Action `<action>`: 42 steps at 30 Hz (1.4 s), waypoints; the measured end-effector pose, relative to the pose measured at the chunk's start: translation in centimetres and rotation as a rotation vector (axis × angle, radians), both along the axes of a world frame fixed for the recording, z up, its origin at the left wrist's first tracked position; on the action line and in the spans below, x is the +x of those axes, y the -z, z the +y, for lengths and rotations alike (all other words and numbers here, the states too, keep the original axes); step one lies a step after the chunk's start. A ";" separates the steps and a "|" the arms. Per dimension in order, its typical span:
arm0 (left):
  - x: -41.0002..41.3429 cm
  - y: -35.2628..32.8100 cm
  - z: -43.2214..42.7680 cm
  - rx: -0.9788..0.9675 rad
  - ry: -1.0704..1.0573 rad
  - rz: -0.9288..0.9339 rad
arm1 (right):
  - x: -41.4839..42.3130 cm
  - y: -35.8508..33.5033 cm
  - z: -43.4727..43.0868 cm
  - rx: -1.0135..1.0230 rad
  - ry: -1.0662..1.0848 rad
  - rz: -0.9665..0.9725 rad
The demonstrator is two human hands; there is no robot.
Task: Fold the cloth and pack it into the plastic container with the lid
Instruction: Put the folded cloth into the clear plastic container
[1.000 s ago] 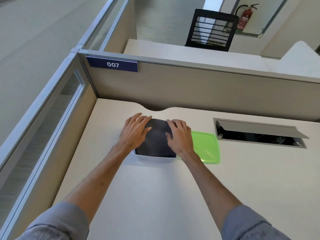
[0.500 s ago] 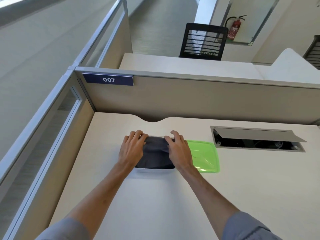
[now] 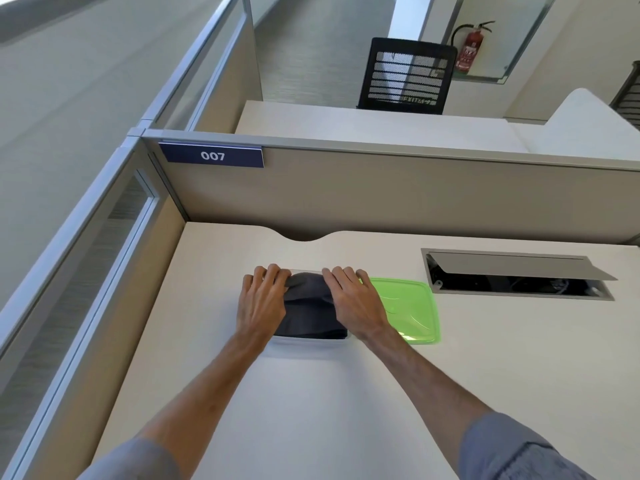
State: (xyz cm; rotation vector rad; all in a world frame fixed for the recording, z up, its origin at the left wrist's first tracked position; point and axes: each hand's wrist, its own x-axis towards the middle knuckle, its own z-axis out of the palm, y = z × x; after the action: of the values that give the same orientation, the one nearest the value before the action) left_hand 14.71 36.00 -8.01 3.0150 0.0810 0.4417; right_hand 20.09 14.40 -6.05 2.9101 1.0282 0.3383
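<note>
A folded dark grey cloth (image 3: 310, 315) lies inside a clear plastic container (image 3: 304, 342) on the desk. My left hand (image 3: 261, 303) rests on the cloth's left side with fingers curled over the container's far rim. On the right side my right hand (image 3: 355, 303) presses likewise, its fingers bent at the far edge. The green lid (image 3: 410, 306) lies flat on the desk, right beside the container and partly under my right hand.
The pale desk (image 3: 311, 410) is bounded by partition walls at the back (image 3: 381, 192) and left (image 3: 114, 271). An open cable hatch (image 3: 516, 275) sits at the right rear. A black chair (image 3: 405, 77) stands beyond the partition.
Both hands slid from flat on top of the cloth toward the container's far edge, fingers curling down and tucking the cloth there. The view tilted up a little.
</note>
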 end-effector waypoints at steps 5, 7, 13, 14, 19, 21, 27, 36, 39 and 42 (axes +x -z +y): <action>-0.2 0.5 0.1 -0.090 0.079 -0.041 | 0.0 0.5 0.1 0.020 -0.069 -0.001; -0.2 0.5 0.1 -0.106 0.123 -0.020 | -0.1 0.7 0.3 0.007 -0.066 0.020; -0.2 0.1 -0.3 -0.069 0.066 0.109 | -0.9 0.2 1.2 -0.077 0.030 0.170; -0.1 0.0 -0.3 -0.066 0.067 0.125 | -0.9 0.1 1.2 -0.091 0.036 0.186; -0.1 -0.3 -0.2 -0.078 0.094 0.169 | -1.0 0.1 1.1 -0.076 0.040 0.251; -0.2 -0.3 -0.2 -0.080 0.111 0.187 | -1.1 0.0 1.2 -0.052 0.034 0.264; -1.4 -1.7 0.0 -0.136 0.126 0.144 | -2.0 -1.4 -0.6 0.374 0.101 0.140; -4.1 -1.0 -1.6 -0.221 0.192 -0.092 | -7.4 2.4 -8.9 0.207 0.415 0.329; -5.1 -0.8 -3.5 -0.296 0.198 -0.091 | -8.4 3.2 -9.6 0.110 0.390 0.366; -5.9 -1.0 -5.7 -0.400 0.192 -0.083 | -8.3 3.4 -9.6 0.055 0.385 0.362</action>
State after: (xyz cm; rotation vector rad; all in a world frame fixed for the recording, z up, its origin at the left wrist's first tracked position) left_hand 8.84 30.28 -6.97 2.5792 -0.1124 0.4664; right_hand 11.78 4.82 -9.43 3.1965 0.4585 -0.1848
